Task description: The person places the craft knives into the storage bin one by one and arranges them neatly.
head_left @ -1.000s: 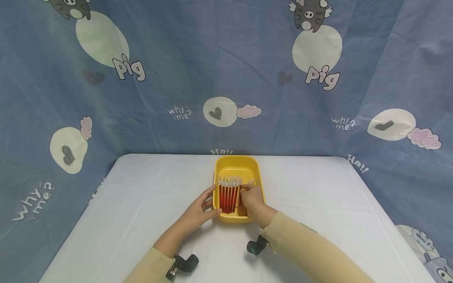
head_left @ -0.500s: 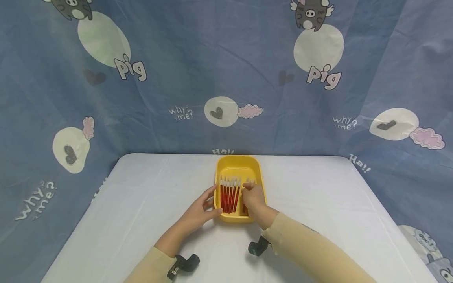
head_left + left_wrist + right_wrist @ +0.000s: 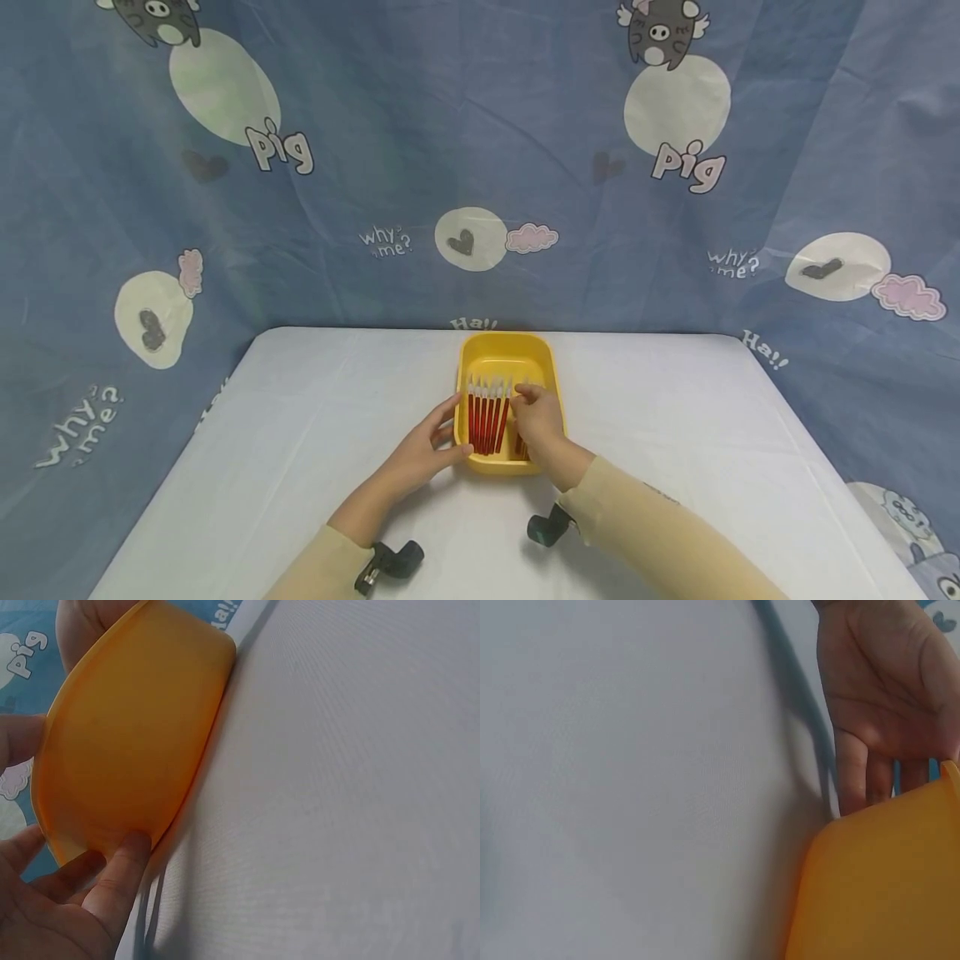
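Observation:
A yellow tray stands on the white table, its long side pointing away from me. Inside, at its left, several paintbrushes with red handles and pale tips lie side by side. My left hand holds the tray's left side, thumb at the near rim, while fingers touch the outer wall in the left wrist view. My right hand reaches over the tray's right half, fingers bent down over more brushes, whose handles show below it. The tray wall hides its fingertips in the right wrist view; I cannot tell whether they pinch a brush.
The white table extends around the tray. Behind it hangs a blue patterned cloth. Dark wrist-worn devices sit at both sleeves, low above the tabletop.
My right hand has shifted slightly away from the left row of brushes. Red handles under it show more clearly now, and the row has spread a little. My left hand has stayed on the tray.

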Tool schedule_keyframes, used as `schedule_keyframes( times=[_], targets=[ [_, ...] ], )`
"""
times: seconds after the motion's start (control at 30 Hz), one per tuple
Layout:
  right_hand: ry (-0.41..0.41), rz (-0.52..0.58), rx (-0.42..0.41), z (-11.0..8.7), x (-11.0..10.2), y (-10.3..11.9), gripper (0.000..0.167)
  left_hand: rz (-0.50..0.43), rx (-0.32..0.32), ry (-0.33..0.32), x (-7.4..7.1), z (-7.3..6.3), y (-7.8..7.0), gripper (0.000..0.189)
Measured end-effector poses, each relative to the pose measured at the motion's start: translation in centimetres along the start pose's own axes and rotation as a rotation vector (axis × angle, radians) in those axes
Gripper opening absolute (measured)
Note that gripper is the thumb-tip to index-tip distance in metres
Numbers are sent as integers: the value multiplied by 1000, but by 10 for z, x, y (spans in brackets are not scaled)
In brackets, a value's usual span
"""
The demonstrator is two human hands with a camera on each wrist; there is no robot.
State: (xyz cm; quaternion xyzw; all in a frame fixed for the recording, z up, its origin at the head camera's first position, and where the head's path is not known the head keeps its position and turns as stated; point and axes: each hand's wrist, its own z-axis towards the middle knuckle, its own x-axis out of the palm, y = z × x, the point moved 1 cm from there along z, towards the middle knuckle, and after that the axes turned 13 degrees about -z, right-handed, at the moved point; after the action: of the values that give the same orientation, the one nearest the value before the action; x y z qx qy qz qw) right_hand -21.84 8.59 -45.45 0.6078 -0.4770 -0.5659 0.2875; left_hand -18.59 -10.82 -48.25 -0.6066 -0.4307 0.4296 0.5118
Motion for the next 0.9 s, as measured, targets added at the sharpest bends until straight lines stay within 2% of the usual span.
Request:
schedule_keyframes(
  times=[0.4,0.57,0.73,0.9],
  targets=[
    [-34,-47,-101,-3,-16,6,32,-3,-3,-3,-1,1,1,90],
    [-85,-99,-181,-2,-27,3,31,-14,-2,12,0,1,3,88],
    [-137,-119,-226,-3,-41,5,31,-3,-6,-1,1,2,5,87],
    [-256,-145,-299,-1,-60,5,28,-21,2,-14,0,-1,5,87]
  ],
)
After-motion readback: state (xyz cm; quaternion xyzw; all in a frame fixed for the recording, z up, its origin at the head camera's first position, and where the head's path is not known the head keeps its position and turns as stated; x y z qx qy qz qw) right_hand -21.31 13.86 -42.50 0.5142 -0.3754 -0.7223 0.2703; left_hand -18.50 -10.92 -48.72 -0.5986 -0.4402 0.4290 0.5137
